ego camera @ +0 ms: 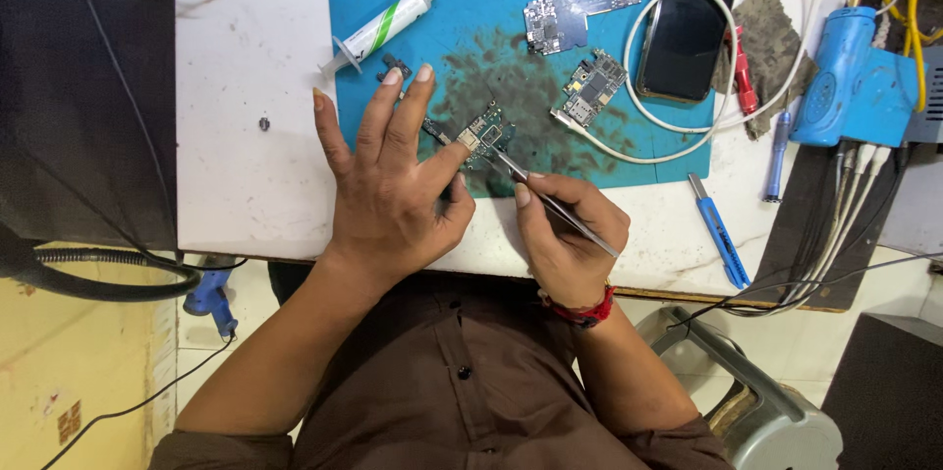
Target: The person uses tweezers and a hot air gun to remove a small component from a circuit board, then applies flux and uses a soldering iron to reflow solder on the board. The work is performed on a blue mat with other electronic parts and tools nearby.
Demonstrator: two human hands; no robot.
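Three circuit boards lie on the blue mat [393,87]. At frame centre the left hand [393,185] pins one circuit board [484,136] with spread fingers; the right hand [565,234] grips tweezers [550,200] touching it.

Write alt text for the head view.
A person's right hand holds tweezers to a small circuit board steadied by the left hand on a stained blue mat. Two more boards, a syringe and a phone lie nearby.
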